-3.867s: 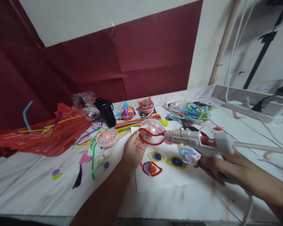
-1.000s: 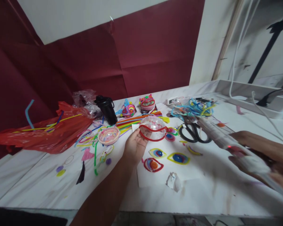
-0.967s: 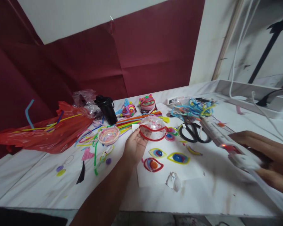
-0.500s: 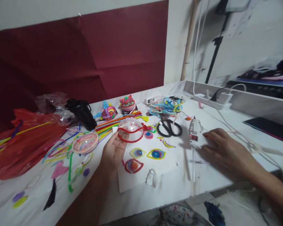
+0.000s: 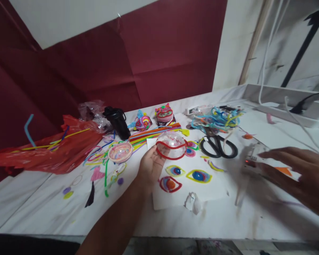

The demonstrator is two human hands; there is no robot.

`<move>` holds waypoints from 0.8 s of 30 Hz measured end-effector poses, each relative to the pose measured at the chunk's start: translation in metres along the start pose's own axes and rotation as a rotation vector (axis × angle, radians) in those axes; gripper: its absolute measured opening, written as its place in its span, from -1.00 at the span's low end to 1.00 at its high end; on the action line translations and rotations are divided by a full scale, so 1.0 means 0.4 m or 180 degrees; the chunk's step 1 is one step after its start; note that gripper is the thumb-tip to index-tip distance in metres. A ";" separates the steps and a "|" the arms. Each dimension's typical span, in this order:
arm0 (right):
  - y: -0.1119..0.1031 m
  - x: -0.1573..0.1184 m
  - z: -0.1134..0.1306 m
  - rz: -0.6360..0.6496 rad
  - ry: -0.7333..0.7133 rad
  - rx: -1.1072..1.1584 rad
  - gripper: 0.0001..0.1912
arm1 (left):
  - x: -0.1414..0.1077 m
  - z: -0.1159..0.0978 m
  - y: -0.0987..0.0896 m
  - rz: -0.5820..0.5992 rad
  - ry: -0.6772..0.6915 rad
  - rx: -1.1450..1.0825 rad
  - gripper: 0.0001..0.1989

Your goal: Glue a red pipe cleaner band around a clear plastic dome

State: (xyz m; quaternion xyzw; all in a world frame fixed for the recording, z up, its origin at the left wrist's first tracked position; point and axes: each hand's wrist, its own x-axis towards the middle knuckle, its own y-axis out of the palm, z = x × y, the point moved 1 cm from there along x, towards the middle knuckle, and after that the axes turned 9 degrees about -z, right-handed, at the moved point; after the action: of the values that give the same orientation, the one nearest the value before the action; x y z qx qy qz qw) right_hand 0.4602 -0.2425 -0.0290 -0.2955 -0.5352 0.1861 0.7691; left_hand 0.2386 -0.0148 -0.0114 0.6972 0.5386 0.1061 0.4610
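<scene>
Maroon paper (image 5: 172, 56) rises behind the white table (image 5: 69, 219). Pinched in the left hand's (image 5: 149, 165) grip is a red-trimmed clear dome (image 5: 172, 151), near eye-shaped pieces (image 5: 199, 176). Rightward, past scissors (image 5: 218, 146), a glue gun (image 5: 254, 151) runs front to back, just left of the right hand (image 5: 299, 170), whose grip is loosely spread; contact is unclear.

Left forearm (image 5: 117, 217): bare, slanting from near edge toward far centre.
Left hand (image 5: 151, 166): raised mid-scene, fingertips pinched.
Right hand (image 5: 299, 173): right side, fingers pointing left, spread apart, slightly blurred.
</scene>
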 end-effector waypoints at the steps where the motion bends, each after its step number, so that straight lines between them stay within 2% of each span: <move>1: -0.003 0.021 0.048 -0.0107 -0.0185 0.0353 -0.74 | -0.002 0.002 0.000 -0.0021 -0.0009 0.0012 -0.72; 3: 0.007 0.066 0.146 0.0036 -0.0460 0.0955 -0.82 | -0.005 0.005 0.001 -0.0030 -0.0018 0.0037 -0.74; 5: 0.032 0.106 0.230 -0.0130 -0.0855 0.1339 -0.87 | -0.007 0.007 0.001 -0.0019 -0.0004 0.0053 -0.75; 7: 0.068 0.134 0.287 -0.0284 -0.1140 0.1373 -0.87 | -0.009 0.008 0.001 0.0004 0.0021 0.0064 -0.76; 9: 0.104 0.151 0.319 -0.0362 -0.1291 0.1222 -0.84 | -0.011 0.009 0.001 0.0036 0.0043 0.0086 -0.76; 14: 0.147 0.158 0.340 -0.0532 -0.1381 0.0665 -0.81 | -0.009 0.011 -0.003 0.0104 0.0067 0.0124 -0.77; 24: 0.154 0.164 0.346 -0.0524 -0.1786 0.0067 -0.80 | -0.007 0.018 -0.009 0.0305 0.0138 0.0241 -0.79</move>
State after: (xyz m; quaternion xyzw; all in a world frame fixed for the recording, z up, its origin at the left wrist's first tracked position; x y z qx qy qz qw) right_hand 0.3566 -0.1209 0.0124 -0.1801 -0.7473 0.2030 0.6066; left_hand 0.2400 -0.0212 -0.0171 0.7367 0.5181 0.1227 0.4169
